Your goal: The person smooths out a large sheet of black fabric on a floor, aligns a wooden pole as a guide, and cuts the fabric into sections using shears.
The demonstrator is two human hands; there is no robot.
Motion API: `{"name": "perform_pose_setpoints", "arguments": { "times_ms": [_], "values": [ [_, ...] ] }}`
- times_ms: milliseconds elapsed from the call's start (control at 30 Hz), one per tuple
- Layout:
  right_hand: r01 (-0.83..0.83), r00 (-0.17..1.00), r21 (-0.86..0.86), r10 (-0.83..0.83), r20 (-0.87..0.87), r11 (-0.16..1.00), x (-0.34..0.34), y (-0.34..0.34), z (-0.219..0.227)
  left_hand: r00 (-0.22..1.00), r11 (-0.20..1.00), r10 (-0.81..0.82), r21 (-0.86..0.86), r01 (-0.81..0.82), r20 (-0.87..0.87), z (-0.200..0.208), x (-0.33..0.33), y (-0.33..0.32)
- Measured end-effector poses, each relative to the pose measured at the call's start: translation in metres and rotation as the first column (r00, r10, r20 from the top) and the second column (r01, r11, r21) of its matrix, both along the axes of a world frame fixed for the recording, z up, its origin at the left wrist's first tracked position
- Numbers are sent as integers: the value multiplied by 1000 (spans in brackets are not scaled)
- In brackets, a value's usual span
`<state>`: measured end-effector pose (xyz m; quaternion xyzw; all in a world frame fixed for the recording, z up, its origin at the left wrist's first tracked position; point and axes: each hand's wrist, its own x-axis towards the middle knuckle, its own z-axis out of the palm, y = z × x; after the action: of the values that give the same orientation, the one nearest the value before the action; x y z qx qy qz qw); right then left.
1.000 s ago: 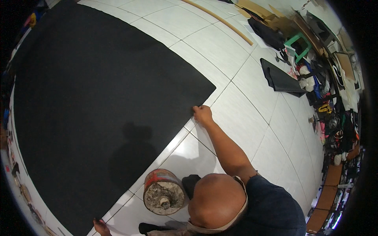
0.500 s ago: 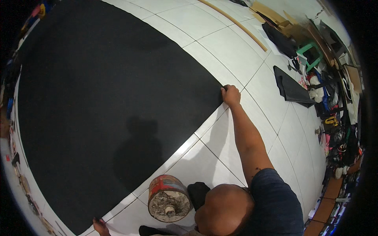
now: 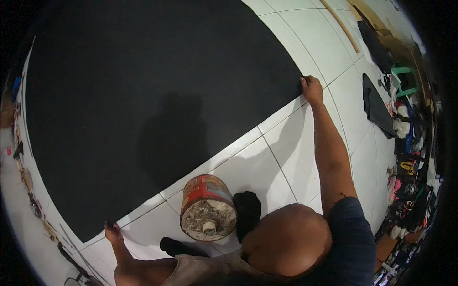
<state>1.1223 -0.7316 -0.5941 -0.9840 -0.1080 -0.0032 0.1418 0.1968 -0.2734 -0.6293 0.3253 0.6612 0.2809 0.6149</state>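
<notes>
A large black sheet of smooth material [image 3: 109,95] is spread over the white tiled floor, its near edge running slantwise between my two hands. My right hand [image 3: 312,89] pinches its right corner, with that arm stretched far out. Close to the sheet's near left corner, my left hand [image 3: 113,232] is closed on the edge; its fingertips are partly hidden. Between my arms, just off the edge, stands a worn red can [image 3: 208,207] whose top is filled with something grey and rough, with a short pale stub in the middle.
My dark-covered feet [image 3: 247,214] rest beside the can. Farther right lie a folded black sheet [image 3: 378,107], a green plastic stool [image 3: 404,81] and a heap of mixed goods [image 3: 408,167]. A long tan strip [image 3: 341,25] lies on the tiles [image 3: 305,40] at the upper right.
The view has shifted, so the sheet's near edge and both hands sit higher in the picture. More of my left forearm shows. Both hands stay at the same edge.
</notes>
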Motion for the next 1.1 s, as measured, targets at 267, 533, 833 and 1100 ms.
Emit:
{"name": "perform_pose_setpoints", "arguments": {
  "times_ms": [267, 533, 833, 1100],
  "values": [
    [-38, 934, -124, 79, 348, 992, -52, 48, 15, 986, 985, 167, 50, -166, -23, 5, 10, -14],
    [-919, 380, 142, 922, 68, 368, -277, 115, 36, 931, 930, 365, 40, -364, -15, 24, 65, -23],
    [-951, 305, -29, 949, 79, 308, -282, 119, 30, 921, 920, 390, 38, -390, 7, 20, 68, -27],
    [-959, 277, -44, 959, 58, 280, -292, 129, 25, 945, 935, 327, 154, -321, -18, 18, 52, -28]
  ]
}}
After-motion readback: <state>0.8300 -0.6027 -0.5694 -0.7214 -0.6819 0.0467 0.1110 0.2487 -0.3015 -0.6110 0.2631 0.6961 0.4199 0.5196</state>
